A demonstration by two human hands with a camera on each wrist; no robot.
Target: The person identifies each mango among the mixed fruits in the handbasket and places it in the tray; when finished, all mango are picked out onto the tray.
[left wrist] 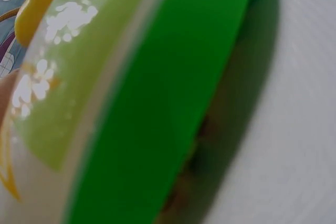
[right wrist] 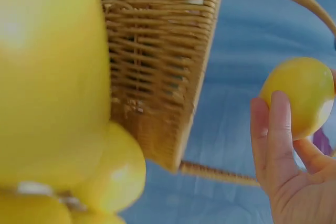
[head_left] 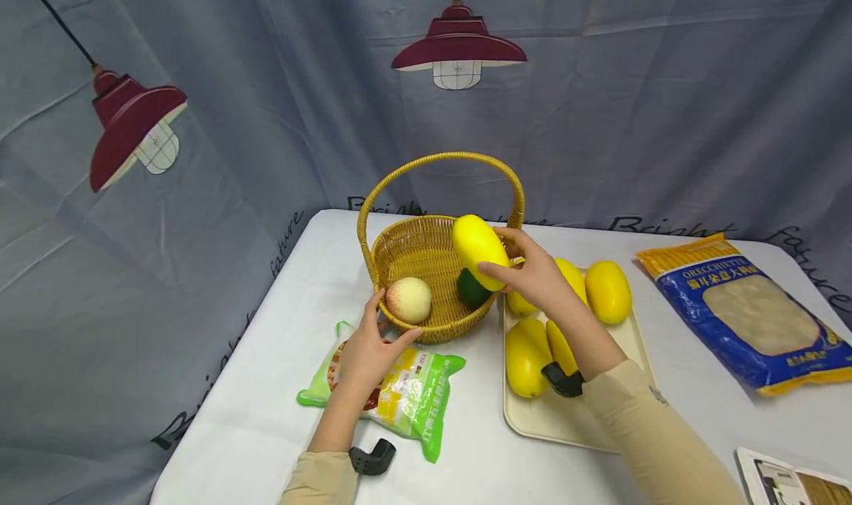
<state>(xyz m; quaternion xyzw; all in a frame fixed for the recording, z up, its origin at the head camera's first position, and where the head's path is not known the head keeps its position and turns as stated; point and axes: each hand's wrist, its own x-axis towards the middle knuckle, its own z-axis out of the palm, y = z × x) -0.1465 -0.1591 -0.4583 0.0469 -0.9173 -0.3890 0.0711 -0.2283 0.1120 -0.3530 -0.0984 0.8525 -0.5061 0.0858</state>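
My right hand (head_left: 535, 272) holds a yellow mango (head_left: 478, 250) between thumb and fingers, above the right side of a wicker basket (head_left: 435, 246). The right wrist view shows the fingers (right wrist: 280, 124) against the same mango (right wrist: 302, 95), beside the basket's woven wall (right wrist: 157, 51). At the basket's near left rim, my left hand (head_left: 366, 350) grips the edge with thumb and fingers spread. Inside the basket lie a pale peach (head_left: 409, 300) and a dark green fruit (head_left: 471, 289), partly hidden by the mango. A green-and-white food bag (left wrist: 142, 87) fills most of the left wrist view.
Right of the basket, a cream tray (head_left: 532, 424) bears several yellow mangoes (head_left: 607, 292). The food bag (head_left: 416, 390) lies under the left forearm. A blue pasta bag (head_left: 752, 313) and a white-edged flat object (head_left: 765, 475) lie farther right. A grey curtain (head_left: 599, 120) hangs behind the table.
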